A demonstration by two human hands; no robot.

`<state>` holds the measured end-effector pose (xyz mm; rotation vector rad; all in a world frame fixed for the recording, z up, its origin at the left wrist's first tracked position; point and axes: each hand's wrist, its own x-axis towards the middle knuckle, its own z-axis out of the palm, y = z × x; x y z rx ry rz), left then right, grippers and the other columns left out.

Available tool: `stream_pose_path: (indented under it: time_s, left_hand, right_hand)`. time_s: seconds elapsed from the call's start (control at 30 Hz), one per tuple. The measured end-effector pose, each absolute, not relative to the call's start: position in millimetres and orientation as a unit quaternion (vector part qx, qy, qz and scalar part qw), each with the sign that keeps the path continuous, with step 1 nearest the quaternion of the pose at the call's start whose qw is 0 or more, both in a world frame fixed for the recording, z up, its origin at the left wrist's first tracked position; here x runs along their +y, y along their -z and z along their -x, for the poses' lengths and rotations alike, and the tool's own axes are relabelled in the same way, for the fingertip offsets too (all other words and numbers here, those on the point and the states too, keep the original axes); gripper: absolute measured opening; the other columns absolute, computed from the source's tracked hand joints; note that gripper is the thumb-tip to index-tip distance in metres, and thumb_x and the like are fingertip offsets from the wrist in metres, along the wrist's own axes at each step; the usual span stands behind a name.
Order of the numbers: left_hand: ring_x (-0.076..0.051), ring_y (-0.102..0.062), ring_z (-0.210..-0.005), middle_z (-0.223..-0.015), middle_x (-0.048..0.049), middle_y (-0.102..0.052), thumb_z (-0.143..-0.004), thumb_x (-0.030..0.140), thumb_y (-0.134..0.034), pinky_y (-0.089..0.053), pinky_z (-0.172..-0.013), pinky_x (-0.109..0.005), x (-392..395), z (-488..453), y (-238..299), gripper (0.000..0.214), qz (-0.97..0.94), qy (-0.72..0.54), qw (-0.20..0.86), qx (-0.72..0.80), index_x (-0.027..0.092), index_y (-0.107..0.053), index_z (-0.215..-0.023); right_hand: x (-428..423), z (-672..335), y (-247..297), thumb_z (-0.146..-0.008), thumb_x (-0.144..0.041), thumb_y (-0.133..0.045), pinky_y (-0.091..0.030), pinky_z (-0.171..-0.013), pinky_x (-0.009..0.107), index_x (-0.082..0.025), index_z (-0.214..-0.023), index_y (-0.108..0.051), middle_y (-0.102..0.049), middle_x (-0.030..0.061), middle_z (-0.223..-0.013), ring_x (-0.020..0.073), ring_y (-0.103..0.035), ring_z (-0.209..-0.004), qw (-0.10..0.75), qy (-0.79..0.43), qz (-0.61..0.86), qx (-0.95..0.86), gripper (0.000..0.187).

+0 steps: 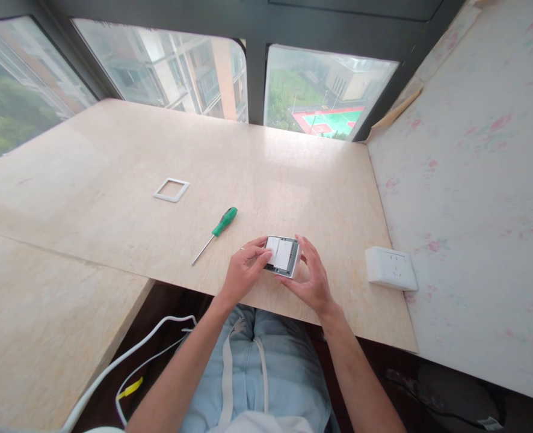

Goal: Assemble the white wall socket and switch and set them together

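Note:
A white wall switch [283, 255] with two rocker panels in a grey frame is held just above the near edge of the beige marble-look counter [113, 150]. My left hand [245, 273] grips its left side, thumb and fingers pressing on the left rocker. My right hand [310, 278] cups its right side, fingers curled round the edge. A green-handled screwdriver [216, 233] lies on the counter a little to the left of the hands. Farther left and back lies a square white cover frame [171, 189].
A white wall socket [390, 268] sits on the floral-papered wall [474, 198] at the right. Windows [320, 96] run along the back. A white cable [126, 361] hangs below the counter at the left, beside my lap.

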<state>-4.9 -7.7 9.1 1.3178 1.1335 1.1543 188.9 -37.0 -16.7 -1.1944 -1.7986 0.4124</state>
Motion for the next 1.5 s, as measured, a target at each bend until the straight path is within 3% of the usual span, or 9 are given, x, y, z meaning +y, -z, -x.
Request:
stream_pose_path:
  time_s: [0.17, 0.33, 0.5, 0.87, 1.5]
  left_hand:
    - [-0.029, -0.063, -0.120, -0.126, -0.0132, -0.067, -0.076, 0.037, -0.082, -0.054, -0.096, -0.038, 2, -3, -8, 0.024, -0.454, -0.500, 0.577, 0.460, 0.018, -0.069, -0.081]
    - [-0.026, -0.067, -0.110, -0.119, -0.0123, -0.068, -0.068, 0.036, -0.089, -0.053, -0.094, -0.039, 11, 3, -6, 0.053, -0.391, -0.467, 0.664, 0.434, 0.018, -0.060, -0.109]
    - [-0.025, -0.065, -0.112, -0.114, -0.0126, -0.071, -0.072, 0.032, -0.087, -0.050, -0.093, -0.036, 16, 13, -9, 0.058, -0.411, -0.398, 0.731, 0.373, 0.016, -0.059, -0.120]
    - [-0.019, -0.068, -0.088, -0.102, -0.0086, -0.072, -0.065, 0.025, -0.090, -0.050, -0.076, -0.030, 17, 13, -19, 0.070, -0.371, -0.390, 0.754, 0.378, 0.016, -0.056, -0.126]
    - [-0.017, -0.068, -0.080, -0.096, -0.0054, -0.072, -0.061, 0.027, -0.090, -0.052, -0.071, -0.028, 14, 12, -21, 0.069, -0.386, -0.402, 0.732, 0.392, 0.019, -0.053, -0.119]
  right_hand:
    - [-38, -188, 14, -0.083, -0.032, -0.078, -0.053, -0.106, 0.054, -0.034, -0.158, -0.022, -0.044, 0.0136, -0.155, 0.0320, -0.041, -0.146, 0.460, -0.167, 0.465, -0.738, 0.093]
    - [-37, -188, 14, -0.082, -0.026, -0.079, -0.052, -0.108, 0.055, -0.033, -0.157, -0.026, -0.043, 0.0140, -0.156, 0.0320, -0.042, -0.146, 0.481, -0.159, 0.433, -0.745, 0.092]
    - [-36, -188, 15, -0.082, -0.023, -0.079, -0.051, -0.110, 0.055, -0.034, -0.157, -0.027, -0.041, 0.0129, -0.158, 0.0317, -0.041, -0.146, 0.491, -0.173, 0.415, -0.746, 0.092]
    - [-38, -190, 19, -0.082, -0.026, -0.079, -0.052, -0.109, 0.055, -0.036, -0.157, -0.026, -0.039, 0.0120, -0.159, 0.0314, -0.040, -0.147, 0.481, -0.193, 0.425, -0.743, 0.092]
    - [-38, -191, 19, -0.081, -0.022, -0.078, -0.057, -0.103, 0.054, -0.036, -0.156, -0.029, -0.043, 0.0118, -0.156, 0.0317, -0.042, -0.145, 0.457, -0.179, 0.443, -0.750, 0.090]
